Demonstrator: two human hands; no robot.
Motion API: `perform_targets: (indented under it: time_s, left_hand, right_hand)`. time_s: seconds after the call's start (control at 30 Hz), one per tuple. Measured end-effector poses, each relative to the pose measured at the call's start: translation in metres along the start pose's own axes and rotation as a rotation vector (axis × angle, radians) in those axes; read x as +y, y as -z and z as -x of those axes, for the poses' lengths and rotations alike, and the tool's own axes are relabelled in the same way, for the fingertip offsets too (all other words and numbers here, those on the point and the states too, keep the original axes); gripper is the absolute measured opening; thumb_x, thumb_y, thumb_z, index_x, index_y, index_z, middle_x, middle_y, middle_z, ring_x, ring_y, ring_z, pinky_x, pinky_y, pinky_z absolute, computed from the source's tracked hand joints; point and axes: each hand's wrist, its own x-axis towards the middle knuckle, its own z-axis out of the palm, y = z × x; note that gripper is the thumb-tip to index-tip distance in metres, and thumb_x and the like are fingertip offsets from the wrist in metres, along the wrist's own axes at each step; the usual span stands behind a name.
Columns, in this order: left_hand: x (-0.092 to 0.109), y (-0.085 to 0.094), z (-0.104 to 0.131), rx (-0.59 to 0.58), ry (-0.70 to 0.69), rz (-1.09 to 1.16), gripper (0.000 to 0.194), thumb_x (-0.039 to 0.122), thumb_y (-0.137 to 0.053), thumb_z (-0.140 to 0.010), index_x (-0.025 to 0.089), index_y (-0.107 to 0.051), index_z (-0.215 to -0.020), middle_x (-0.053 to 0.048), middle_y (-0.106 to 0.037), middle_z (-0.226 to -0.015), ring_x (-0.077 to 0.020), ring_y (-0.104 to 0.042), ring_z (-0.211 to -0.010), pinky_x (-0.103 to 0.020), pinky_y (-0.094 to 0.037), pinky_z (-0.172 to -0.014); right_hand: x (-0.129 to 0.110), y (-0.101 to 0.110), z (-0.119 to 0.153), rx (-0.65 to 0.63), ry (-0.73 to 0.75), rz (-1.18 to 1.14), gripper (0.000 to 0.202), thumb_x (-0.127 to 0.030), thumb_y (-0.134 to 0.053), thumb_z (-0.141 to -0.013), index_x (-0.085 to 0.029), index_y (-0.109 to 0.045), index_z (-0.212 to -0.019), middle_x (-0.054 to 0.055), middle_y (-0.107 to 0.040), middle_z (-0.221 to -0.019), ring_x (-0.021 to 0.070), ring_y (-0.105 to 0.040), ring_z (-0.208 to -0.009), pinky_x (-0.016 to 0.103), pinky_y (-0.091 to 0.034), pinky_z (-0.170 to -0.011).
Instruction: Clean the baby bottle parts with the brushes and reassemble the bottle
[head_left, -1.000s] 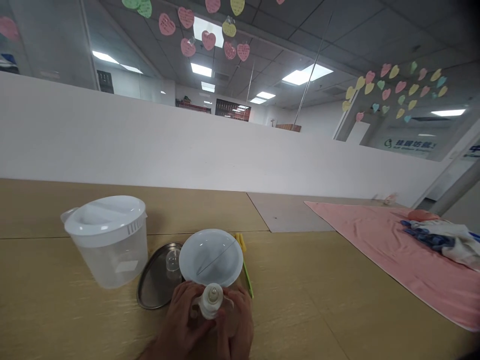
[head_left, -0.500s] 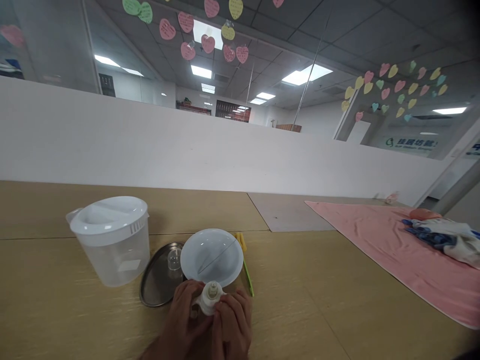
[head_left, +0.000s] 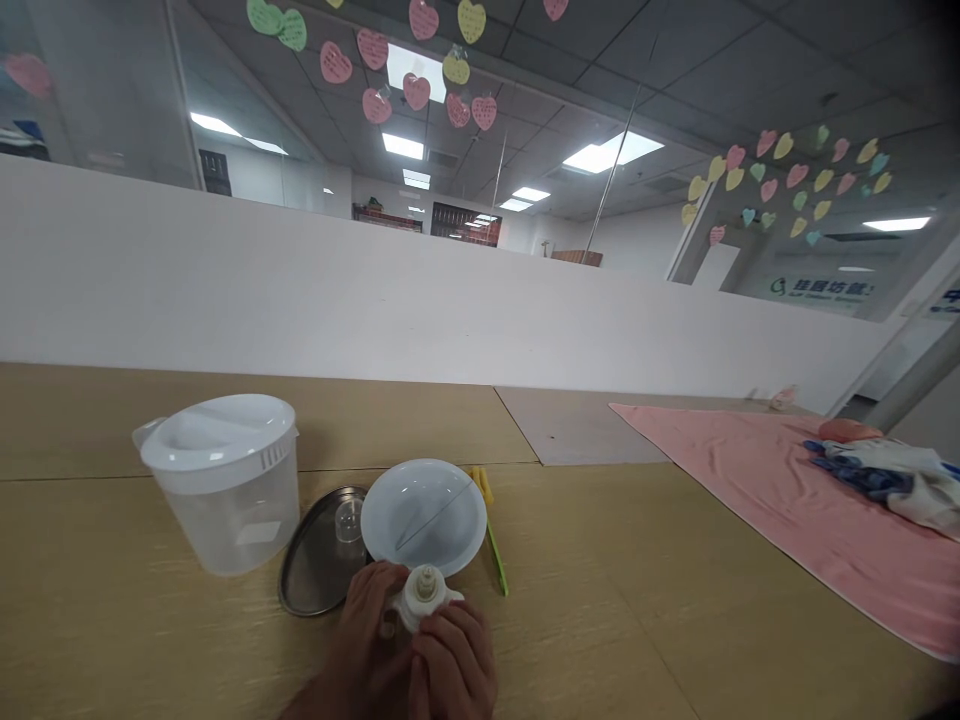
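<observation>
My left hand [head_left: 369, 640] and my right hand [head_left: 452, 660] are together at the near edge of the wooden table [head_left: 600, 600], both closed around a baby bottle [head_left: 421, 598] whose white collar and teat point upward. The bottle's body is hidden by my fingers. Just beyond it stands a white bowl [head_left: 424, 515]. A round metal tray [head_left: 315, 555] lies left of the bowl with a small clear cap [head_left: 347, 520] on it. A translucent lidded pitcher [head_left: 221, 480] stands further left.
A yellow-green utensil [head_left: 491, 540] lies right of the bowl. A pink towel [head_left: 787, 500] covers the table's right side, with a doll in blue-and-white cloth [head_left: 885, 465] on it. A white partition wall [head_left: 375, 290] runs behind the table.
My right hand has shifted lower and slightly left around the bottle's collar, while the left hand stays on the bottle. The view has shifted slightly; other objects have not moved.
</observation>
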Motion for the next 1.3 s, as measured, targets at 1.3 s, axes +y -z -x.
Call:
perform_targets:
  time_s: [1.3]
  left_hand:
    - [0.002, 0.001, -0.002, 0.0, -0.01, -0.008, 0.047, 0.042, -0.065, -0.073, 0.022, -0.048, -0.112, -0.007, -0.063, -0.096, -0.0241, -0.06, -0.091, -0.037, -0.055, -0.077]
  right_hand:
    - [0.014, 0.003, 0.002, -0.132, -0.359, -0.072, 0.04, -0.03, -0.054, -0.082, -0.019, -0.051, -0.12, 0.012, -0.062, -0.112, 0.026, -0.057, -0.108, 0.043, -0.053, -0.086]
